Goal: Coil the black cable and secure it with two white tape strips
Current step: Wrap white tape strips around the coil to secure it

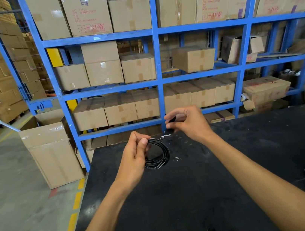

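Left hand [134, 155] is clenched on the black cable [158, 154], pinching the finished loops at their nine o'clock edge, so the coil hangs just over the black bench [199, 197], near its far left corner. Right hand [186, 122] sits at one o'clock from the coil, its grip closed on the cable's dark plug end, with a short white strip [165, 136] showing just beneath its fingers, touching the top of the loops. That's the relation that matters: the strip lies across the bundle at twelve o'clock, right hand nearest, so wrapping looks like its job. On the boxes [87, 14] behind, red print reads "QTY", "COL: TRANSLUCENT" and "MEAS"; the rest is too small to read.
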Available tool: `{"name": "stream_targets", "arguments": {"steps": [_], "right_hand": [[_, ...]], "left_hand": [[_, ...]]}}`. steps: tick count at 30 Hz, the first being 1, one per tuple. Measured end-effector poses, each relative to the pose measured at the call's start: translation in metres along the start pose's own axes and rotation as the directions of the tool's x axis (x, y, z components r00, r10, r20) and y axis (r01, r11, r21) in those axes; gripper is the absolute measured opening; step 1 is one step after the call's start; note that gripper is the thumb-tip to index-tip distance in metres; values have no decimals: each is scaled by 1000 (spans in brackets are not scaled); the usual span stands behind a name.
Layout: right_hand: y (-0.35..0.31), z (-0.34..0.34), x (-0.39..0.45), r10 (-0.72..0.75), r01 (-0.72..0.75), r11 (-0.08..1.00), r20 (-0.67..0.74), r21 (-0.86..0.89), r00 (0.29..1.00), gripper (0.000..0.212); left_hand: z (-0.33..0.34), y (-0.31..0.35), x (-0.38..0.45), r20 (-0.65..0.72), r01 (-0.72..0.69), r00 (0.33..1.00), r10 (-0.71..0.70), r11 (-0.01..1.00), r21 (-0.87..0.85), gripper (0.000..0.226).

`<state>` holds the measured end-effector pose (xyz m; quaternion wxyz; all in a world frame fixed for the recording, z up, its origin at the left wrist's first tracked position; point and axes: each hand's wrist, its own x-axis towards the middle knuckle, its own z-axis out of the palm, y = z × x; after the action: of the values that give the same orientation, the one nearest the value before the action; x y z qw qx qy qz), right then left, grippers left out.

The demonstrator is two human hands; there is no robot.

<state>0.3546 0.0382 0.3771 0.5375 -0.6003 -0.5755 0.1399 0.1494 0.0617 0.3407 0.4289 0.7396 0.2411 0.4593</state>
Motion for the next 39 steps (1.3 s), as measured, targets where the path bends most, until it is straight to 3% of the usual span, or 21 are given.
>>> {"name": "stream_targets", "arguments": {"steps": [3, 7, 11, 19, 30, 39], "right_hand": [[-4, 13, 0, -83, 82, 996, -32, -37, 996, 24], [-10, 22, -3, -151, 150, 987, 15, 60, 988, 24], [-13, 19, -7, -78, 39, 963, 134, 268, 988, 24], [-19, 21, -10, 74, -173, 892, 243, 417, 967, 20], [-23, 9, -5, 196, -383, 827, 426, 412, 883, 20], [-31, 10, -9, 227, -368, 851, 371, 375, 901, 21]], "left_hand": [[3, 0, 1, 8, -4, 1000, 4, 1000, -17, 17], [2, 1, 2, -8, -9, 1000, 9, 1000, -28, 17], [-3, 2, 4, -6, -13, 1000, 13, 998, -64, 18], [-1, 6, 4, 11, -21, 1000, 22, 995, -100, 17], [-1, -1, 3, 14, -50, 999, 49, 991, 128, 15], [0, -1, 2, 44, -92, 996, 83, 967, 239, 16]]}}
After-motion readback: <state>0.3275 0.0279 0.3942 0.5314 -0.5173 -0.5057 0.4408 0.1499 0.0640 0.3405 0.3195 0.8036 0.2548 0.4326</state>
